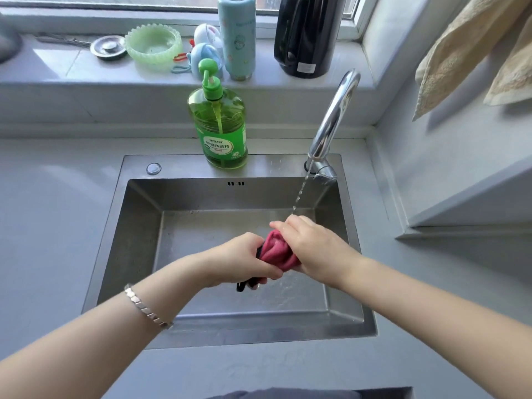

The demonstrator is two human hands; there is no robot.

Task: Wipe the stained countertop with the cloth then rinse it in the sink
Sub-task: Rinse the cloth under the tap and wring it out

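Both hands, left (244, 260) and right (311, 249), clench the bunched cloth (277, 250) lengthwise between them.

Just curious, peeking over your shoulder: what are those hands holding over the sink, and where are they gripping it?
A bunched pink cloth: the left hand grips its left end, the right hand its right end, under the tap's stream.

Daylit window (172, 0) – cluttered sill (72, 67) (grey walls)
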